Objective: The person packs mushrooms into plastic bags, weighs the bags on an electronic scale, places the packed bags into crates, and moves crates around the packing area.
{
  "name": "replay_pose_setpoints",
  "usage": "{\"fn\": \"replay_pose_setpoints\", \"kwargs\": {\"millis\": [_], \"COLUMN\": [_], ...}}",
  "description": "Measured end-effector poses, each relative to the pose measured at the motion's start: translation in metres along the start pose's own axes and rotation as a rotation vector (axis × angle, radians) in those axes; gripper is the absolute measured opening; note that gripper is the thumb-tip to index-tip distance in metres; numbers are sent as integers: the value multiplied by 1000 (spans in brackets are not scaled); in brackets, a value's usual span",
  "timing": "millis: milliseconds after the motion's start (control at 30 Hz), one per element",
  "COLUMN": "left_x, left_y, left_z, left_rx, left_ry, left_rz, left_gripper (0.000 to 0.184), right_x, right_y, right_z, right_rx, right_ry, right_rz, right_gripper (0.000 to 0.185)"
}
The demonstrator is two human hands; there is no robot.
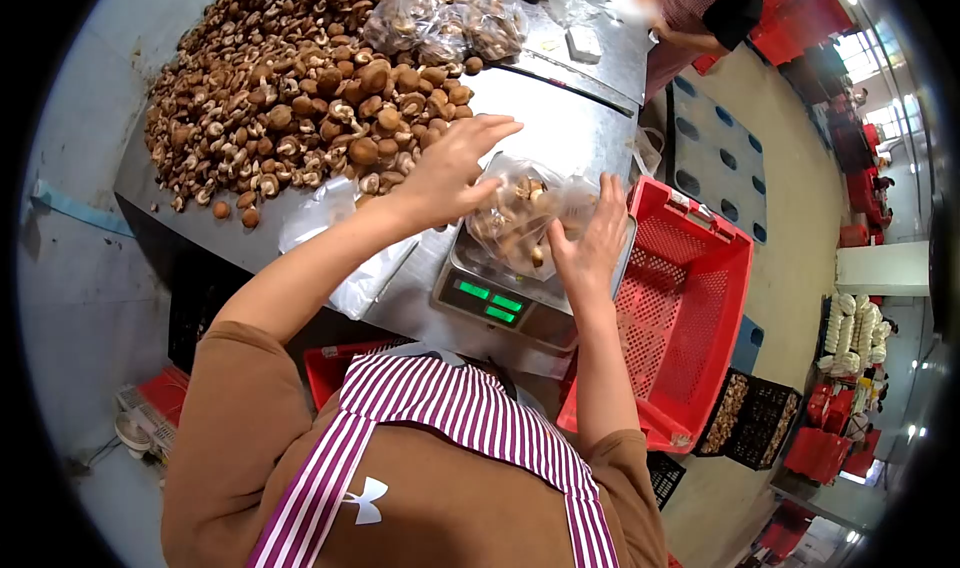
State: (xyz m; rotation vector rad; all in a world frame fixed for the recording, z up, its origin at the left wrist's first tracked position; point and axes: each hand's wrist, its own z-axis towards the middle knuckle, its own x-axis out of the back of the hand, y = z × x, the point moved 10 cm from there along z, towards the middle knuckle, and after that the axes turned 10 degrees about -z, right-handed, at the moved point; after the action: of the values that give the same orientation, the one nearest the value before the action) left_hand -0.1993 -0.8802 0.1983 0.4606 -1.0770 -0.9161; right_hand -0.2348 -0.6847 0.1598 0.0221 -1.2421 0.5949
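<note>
A clear plastic bag of mushrooms [515, 218] rests on a metal scale [545, 318] with a green lit display. At the bag's left side is my left hand [450, 168], open, its fingers spread and the thumb near the bag's top. My right hand [587, 238] is open at the bag's right side, fingers stretched out and thumb close to the plastic. Neither hand is closed on the bag. Beyond my left arm lies a large pile of loose mushrooms [300, 88].
Filled bags [445, 23] lie at the back beside the pile. Empty plastic bags [350, 268] lie under my left forearm. A red crate [670, 318] stands right of the scale. Another person [700, 18] is across the metal table [610, 118]. Black crates [750, 418] stand on the floor.
</note>
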Motion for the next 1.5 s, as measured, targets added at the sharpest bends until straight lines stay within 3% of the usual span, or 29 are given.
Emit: {"fn": "replay_pose_setpoints", "kwargs": {"millis": [133, 167, 200, 233, 300, 333, 467, 533, 567, 600, 667, 700, 800, 867, 1033, 1167, 1200, 1300, 1367, 1500], "left_x": [-49, -62, -68, -69, -68, -55, -11, -8, -10, -14, -26, -27, -31, -32, -27, -34, -35, -32, -36, -55], "left_y": [1, 0, 0, -1, 4, 8, 2, -17, -16, -30, -47, -47, -63, -68, -70, -61, -59, -51, -54, -46], "left_z": [23, 26, 26, 25, 20, 16, -18, -33, -39, -47, -63, -67, -85, -97, -101, -101, -104, -105, -111, -120], "left_rx": [-67, -104, -133, -138, -147, -154, -60, 108, 104, 226, 417, 414, 632, 644, 708, 652, 639, 658, 677, 666], "left_ry": [-57, -102, -99, -96, -88, -2, 172, 156, 150, 202, 262, 262, 329, 333, 401, 215, 128, 137, 114, -52], "left_rz": [57, 110, 68, 68, 24, -35, -111, -262, -264, -476, -848, -848, -1174, -1261, -1351, -1334, -1290, -1283, -1305, -1396], "left_gripper": [65, 64, 44, 44, 22, 12, 12, 15, 15, 14, 10, 10, 14, 14, 28, 43, 51, 56, 61, 66], "right_x": [-5, -8, -9, -3, 10, 19, 98, 105, 85, 64, 9, -24, -52, -65, -96, -105, -113, -99, -73, -55], "right_y": [2, 12, 22, 26, 63, 74, 26, -30, -47, -63, -70, -63, -51, -36, -23, -28, -16, 6, 30, 57], "right_z": [6, 6, 7, 7, -4, -10, -28, -27, -23, -16, -5, -4, -6, -11, -2, 3, 5, -7, -18, -43], "right_rx": [-7, -9, -9, -8, -264, -260, -205, 68, 66, 64, 207, 186, 295, 237, 173, 275, 227, 105, -131, -209], "right_ry": [130, 151, 174, 179, 196, 228, 370, 209, 50, -107, -152, -275, -153, -250, -389, -343, -364, -359, -291, -273], "right_rz": [-66, -39, -12, -16, 322, 331, 352, 502, 539, 574, 406, 250, -14, -129, -177, -146, -84, -83, 285, 337], "right_gripper": [72, 56, 41, 41, 20, 20, 20, 17, 15, 13, 13, 19, 33, 46, 58, 54, 53, 48, 32, 27]}}
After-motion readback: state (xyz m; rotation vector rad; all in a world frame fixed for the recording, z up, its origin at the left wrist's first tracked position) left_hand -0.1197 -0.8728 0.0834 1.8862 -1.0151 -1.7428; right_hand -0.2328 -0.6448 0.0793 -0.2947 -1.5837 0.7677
